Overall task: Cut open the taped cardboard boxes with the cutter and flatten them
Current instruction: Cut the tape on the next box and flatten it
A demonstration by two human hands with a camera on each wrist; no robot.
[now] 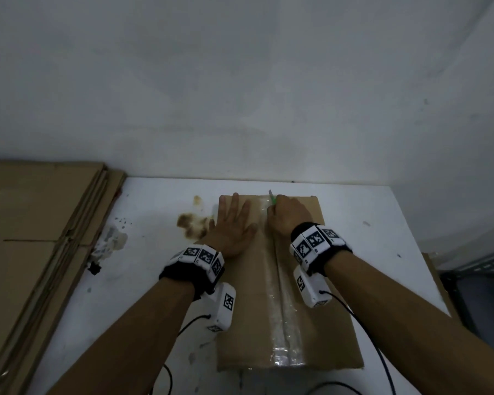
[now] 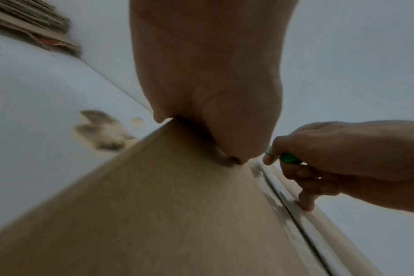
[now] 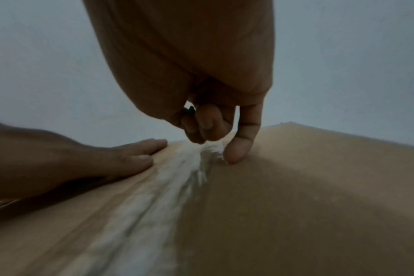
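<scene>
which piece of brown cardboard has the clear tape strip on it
The brown cardboard box on the white table, under both hands; the flattened cardboard stack at the left shows no tape.

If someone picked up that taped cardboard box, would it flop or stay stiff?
The cardboard box probably feels light: it lies low on the table. It likely bends along the tape seam, staying stiffer elsewhere. The left hand pressing flat suggests it slides easily.

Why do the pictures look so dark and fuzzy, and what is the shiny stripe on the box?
Head view: dim light, and the tape on the box glints. Left wrist view: the left hand looms huge and the cardboard smears. Right wrist view: the right hand is shadowed and the tape blurs pale.
</scene>
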